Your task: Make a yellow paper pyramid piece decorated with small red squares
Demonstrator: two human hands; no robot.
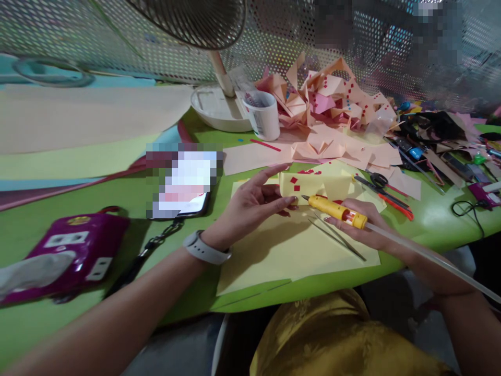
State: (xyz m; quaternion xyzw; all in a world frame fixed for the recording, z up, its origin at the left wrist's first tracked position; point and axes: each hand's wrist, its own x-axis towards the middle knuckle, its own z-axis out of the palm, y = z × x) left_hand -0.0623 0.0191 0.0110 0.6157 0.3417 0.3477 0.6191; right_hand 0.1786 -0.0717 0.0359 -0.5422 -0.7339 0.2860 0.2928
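Observation:
My right hand (364, 224) grips a yellow glue gun (332, 210), with a long translucent glue stick (426, 256) running out of its back. Its nozzle points left, close to my left thumb. My left hand (256, 201) is at the left end of a folded yellow paper piece (313, 185) with red diamonds on it. The thumb lies in front of the paper and the index finger stretches behind its upper edge. Beneath both hands is a flat yellow sheet (266, 256). Metal tweezers (340, 240) lie on it, beside my right hand.
A lit phone (186, 183) and a purple socket block (86, 245) are on the left. Behind stand a fan base (223, 122), a white cup (262, 117) and a heap of folded peach paper (332, 94). Scissors (379, 180) and an orange-handled cutter (395, 203) lie at the right.

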